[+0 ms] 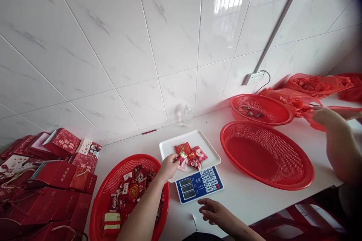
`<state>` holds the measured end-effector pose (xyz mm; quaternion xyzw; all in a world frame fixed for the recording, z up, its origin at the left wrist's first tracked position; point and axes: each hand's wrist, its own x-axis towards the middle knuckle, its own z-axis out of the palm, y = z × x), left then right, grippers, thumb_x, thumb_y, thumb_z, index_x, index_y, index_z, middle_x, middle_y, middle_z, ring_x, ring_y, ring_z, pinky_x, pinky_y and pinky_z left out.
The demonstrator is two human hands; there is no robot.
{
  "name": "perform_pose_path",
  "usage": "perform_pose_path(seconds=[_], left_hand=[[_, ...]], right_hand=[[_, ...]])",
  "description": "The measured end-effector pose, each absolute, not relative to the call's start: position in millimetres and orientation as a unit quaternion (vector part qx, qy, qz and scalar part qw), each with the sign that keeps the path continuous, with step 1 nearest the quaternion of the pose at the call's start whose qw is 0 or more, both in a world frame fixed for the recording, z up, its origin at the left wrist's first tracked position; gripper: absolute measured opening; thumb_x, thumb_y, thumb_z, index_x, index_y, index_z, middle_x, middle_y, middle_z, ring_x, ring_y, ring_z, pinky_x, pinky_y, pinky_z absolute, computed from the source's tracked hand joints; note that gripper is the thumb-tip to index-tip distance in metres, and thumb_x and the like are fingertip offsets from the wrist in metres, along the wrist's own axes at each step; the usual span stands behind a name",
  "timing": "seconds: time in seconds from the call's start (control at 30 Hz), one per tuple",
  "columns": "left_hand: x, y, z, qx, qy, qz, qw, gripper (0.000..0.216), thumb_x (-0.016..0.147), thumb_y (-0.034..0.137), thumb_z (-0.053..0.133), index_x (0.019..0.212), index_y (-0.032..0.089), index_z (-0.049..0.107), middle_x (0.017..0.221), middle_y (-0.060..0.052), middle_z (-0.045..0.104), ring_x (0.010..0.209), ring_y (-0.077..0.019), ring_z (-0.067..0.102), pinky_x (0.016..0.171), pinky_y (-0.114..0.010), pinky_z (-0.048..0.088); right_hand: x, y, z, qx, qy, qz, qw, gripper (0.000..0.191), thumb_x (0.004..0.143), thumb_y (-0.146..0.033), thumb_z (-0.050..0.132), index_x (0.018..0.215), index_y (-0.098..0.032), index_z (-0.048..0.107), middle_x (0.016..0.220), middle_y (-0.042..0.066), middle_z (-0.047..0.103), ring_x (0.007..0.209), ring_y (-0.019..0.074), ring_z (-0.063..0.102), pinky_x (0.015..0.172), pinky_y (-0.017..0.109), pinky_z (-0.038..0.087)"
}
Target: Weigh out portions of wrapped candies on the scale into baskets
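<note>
My left hand (pixel 169 168) is closed on a small wrapped candy (pixel 182 157) with a pink and gold wrapper, over the white pan (pixel 198 137) of a digital scale. Several red candy packets (pixel 195 154) lie in that pan, right beside my fingers. The scale's blue keypad panel (pixel 199 184) faces me; its display digits are too small to read. Below my left forearm sits a red basket (pixel 97 196) of mixed wrapped sweets, partly hidden by the arm. My right hand (pixel 213 212) hovers in front of the scale, fingers apart, holding nothing.
Red gift boxes (pixel 56 180) crowd the left side. To the right stand a large red basket (pixel 254 154) and another basket (pixel 261 109) with a few packets. A co-worker's hand (pixel 322 116) touches red plastic bags (pixel 296 99). A clear container (pixel 186 115) stands by the wall.
</note>
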<state>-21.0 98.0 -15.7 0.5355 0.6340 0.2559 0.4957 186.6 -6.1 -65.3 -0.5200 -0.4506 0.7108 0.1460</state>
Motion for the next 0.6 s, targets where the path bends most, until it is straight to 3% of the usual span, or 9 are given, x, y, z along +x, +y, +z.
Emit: perform_pose_path(seconds=[0.23, 0.33, 0.43, 0.6], left_hand=[[-9.0, 105.7, -26.5, 0.535, 0.615, 0.263, 0.516, 0.030, 0.079, 0.032, 0.050, 0.102, 0.017, 0.060, 0.078, -0.001, 0.062, 0.045, -0.0039, 0.041, 0.044, -0.017, 0.036], [-5.8, 105.8, -27.1, 0.528, 0.623, 0.277, 0.506, 0.046, 0.078, 0.036, 0.053, 0.121, 0.019, 0.052, 0.100, -0.006, 0.063, 0.052, -0.0052, 0.049, 0.048, -0.018, 0.040], [-2.6, 104.0, -24.9, 0.521, 0.644, 0.317, 0.461, 0.057, 0.075, 0.042, 0.057, 0.127, 0.020, 0.046, 0.118, -0.011, 0.056, 0.067, -0.0087, 0.057, 0.054, -0.019, 0.044], [-37.0, 76.2, -30.0, 0.446, 0.697, 0.352, 0.438, 0.048, 0.078, 0.050, 0.048, 0.116, 0.019, 0.052, 0.103, -0.007, 0.061, 0.061, -0.0098, 0.058, 0.054, -0.022, 0.045]], right_hand=[[202.7, -3.2, -75.5, -0.531, -0.422, 0.720, 0.148, 0.057, 0.062, -0.050, 0.065, 0.109, -0.019, 0.057, 0.094, 0.007, 0.063, 0.081, 0.0173, 0.058, 0.068, 0.026, 0.042], [202.7, -2.3, -78.1, -0.529, -0.416, 0.726, 0.141, 0.055, 0.062, -0.048, 0.066, 0.108, -0.019, 0.057, 0.094, 0.007, 0.063, 0.081, 0.0171, 0.059, 0.067, 0.026, 0.042], [198.3, 0.1, -76.9, -0.518, -0.443, 0.719, 0.138, 0.053, 0.064, -0.045, 0.065, 0.108, -0.017, 0.057, 0.093, 0.007, 0.063, 0.078, 0.0166, 0.059, 0.065, 0.026, 0.041], [195.7, 8.7, -79.0, -0.514, -0.472, 0.703, 0.135, 0.048, 0.070, -0.040, 0.059, 0.112, -0.017, 0.056, 0.095, 0.007, 0.064, 0.081, 0.0162, 0.058, 0.069, 0.027, 0.043]])
